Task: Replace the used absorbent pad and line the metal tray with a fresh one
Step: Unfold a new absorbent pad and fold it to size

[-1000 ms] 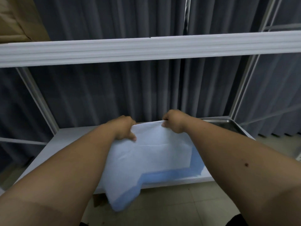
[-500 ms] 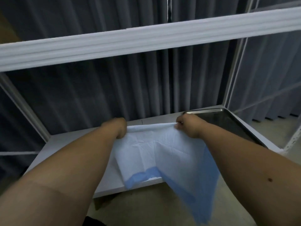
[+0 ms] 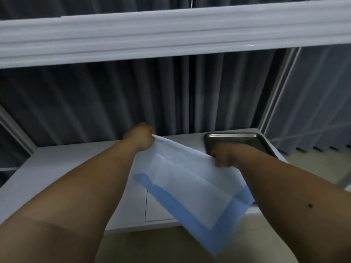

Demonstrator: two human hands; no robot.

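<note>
A white absorbent pad with a blue border (image 3: 190,186) hangs unfolded in the air over the white lower shelf (image 3: 66,168). My left hand (image 3: 139,137) pinches its upper left corner. My right hand (image 3: 225,155) grips the upper right corner, lower than the left, so the pad slopes down to the right. Its blue lower corner dangles past the shelf's front edge. The metal tray (image 3: 247,138) lies at the far right end of the shelf, just behind my right hand; its visible part looks bare, and my right arm hides its near side.
A white upper shelf rail (image 3: 171,33) crosses overhead. Dark grey curtains (image 3: 114,101) hang behind the rack. A white upright post (image 3: 275,88) stands at the right rear corner. Beige tiled floor (image 3: 152,245) shows below the shelf's front edge.
The pad has opened out and swung to the right. My hands have spread apart, the right one dropping toward the tray. The view has shifted right, showing more of the tray.
</note>
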